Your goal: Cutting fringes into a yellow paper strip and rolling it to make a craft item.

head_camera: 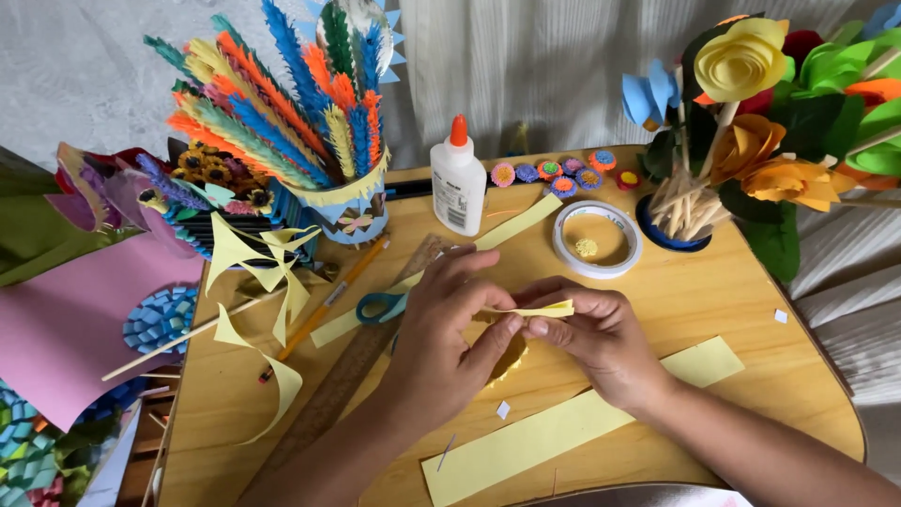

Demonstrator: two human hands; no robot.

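Over the middle of a wooden table (pixel 713 282), my left hand (pixel 446 324) and my right hand (pixel 596 333) together pinch a narrow folded yellow paper strip (pixel 544 309). The thumb and fingers of each hand close on one end of it. A yellow paper piece (pixel 511 361) lies partly hidden beneath my hands. A long yellow paper strip (pixel 554 432) lies on the table just in front of my wrists.
A white glue bottle (pixel 458 183) with an orange tip stands behind my hands, near a tape roll (pixel 598 239), scissors (pixel 380 305), a wooden ruler (pixel 347 371) and a pencil (pixel 328 300). Paper feathers in a cup (pixel 352 211) stand at the left, paper flowers (pixel 751 122) at the right.
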